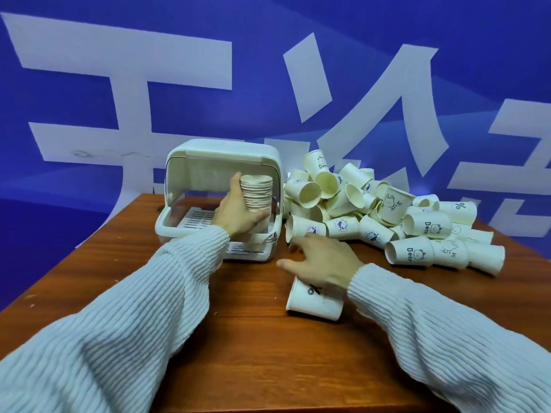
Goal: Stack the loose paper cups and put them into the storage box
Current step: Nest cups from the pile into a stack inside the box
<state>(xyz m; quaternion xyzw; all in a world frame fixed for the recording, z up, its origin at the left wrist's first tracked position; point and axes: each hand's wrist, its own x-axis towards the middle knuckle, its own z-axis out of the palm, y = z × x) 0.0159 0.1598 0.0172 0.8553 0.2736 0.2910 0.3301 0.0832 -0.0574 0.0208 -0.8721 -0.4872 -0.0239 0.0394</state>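
Note:
My left hand (238,216) grips a tall stack of nested paper cups (257,190), held upright just inside the open front of the white storage box (190,150). The box's lid is flipped up and its slatted tray (196,219) shows inside. My right hand (323,257) hovers open, palm down, over the table next to the box, its fingertips near a cup lying on its side (307,228). One loose cup (316,302) lies under my right wrist. A big heap of loose white cups (384,210) with printed cartoons covers the table to the right.
The brown wooden table (253,338) has its left edge close to the box and its front edge near the bottom of the view. A blue banner with large white characters (119,84) fills the background.

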